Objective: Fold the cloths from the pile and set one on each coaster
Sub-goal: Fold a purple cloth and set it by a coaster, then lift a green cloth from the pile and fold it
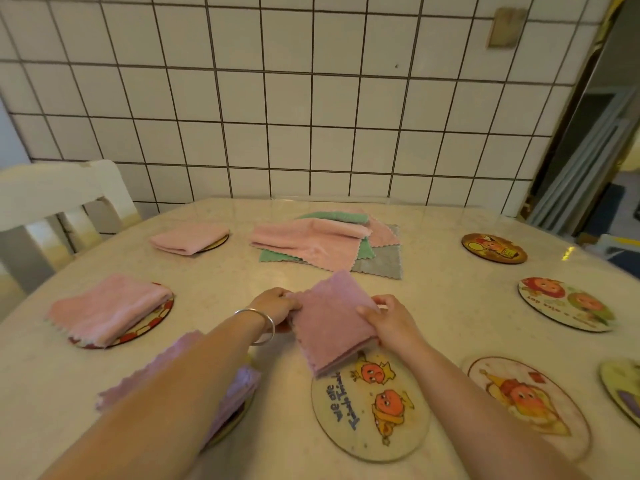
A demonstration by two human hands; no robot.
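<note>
Both hands hold a folded mauve cloth just above the table, at the far edge of a round cartoon coaster. My left hand pinches its left edge and my right hand grips its right side. A pile of pink, green and grey cloths lies at the table's middle back. Folded pink cloths rest on two coasters at the left, and a folded mauve cloth lies on a coaster under my left forearm. Bare coasters sit at the right.
The pale marble-look table stands against a white tiled wall. A white chair is at the left rear. Another coaster is cut off by the right frame edge. A doorway opens at the far right.
</note>
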